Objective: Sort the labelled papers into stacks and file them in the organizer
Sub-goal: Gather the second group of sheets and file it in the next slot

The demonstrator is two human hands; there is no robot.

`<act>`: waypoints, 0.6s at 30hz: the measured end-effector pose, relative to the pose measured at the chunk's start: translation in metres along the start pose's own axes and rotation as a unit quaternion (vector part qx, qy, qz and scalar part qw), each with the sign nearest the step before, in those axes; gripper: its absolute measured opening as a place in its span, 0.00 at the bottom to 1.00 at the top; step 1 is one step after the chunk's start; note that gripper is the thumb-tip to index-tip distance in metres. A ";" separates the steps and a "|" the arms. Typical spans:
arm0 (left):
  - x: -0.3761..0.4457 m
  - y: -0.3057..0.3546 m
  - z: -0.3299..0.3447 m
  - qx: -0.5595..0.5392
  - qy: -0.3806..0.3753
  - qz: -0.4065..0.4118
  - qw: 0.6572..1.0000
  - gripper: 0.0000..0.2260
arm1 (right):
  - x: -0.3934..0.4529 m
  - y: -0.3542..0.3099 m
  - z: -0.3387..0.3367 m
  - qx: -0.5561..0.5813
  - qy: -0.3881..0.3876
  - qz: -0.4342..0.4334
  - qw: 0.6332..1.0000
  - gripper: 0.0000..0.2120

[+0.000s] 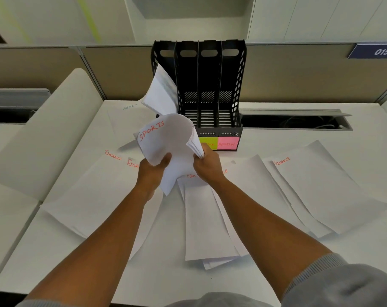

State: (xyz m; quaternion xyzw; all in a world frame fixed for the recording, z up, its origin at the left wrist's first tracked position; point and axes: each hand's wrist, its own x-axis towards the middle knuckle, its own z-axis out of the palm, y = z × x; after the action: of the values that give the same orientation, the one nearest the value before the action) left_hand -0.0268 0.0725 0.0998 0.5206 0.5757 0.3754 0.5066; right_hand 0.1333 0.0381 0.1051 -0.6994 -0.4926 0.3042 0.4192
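The desk (276, 273) is lying strewn with FINANCE sheets (321, 191), which are leaving little bare room near its front edge. The organizer (210, 89) is standing at the back, papers (159, 94) already leaning in its leftmost slot. The SPORTS stack (166, 149) is being held just before it, left hand (153, 169) and right hand (207, 165) both clamping it; squaring it looks next, then choosing a free slot

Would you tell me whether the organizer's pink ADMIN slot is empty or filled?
Empty: the organizer shows its bare slatted floor behind the pink ADMIN label.
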 end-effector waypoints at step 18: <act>-0.005 -0.019 0.007 0.070 -0.012 -0.032 0.997 0.17 | 0.001 0.009 -0.008 -0.090 -0.006 0.052 0.995 0.11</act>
State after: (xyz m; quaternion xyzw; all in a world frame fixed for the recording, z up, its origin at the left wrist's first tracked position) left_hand -0.0241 0.0632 0.0812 0.5406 0.6106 0.3114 0.4877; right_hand 0.1440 0.0358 0.1006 -0.7570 -0.4832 0.2842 0.3356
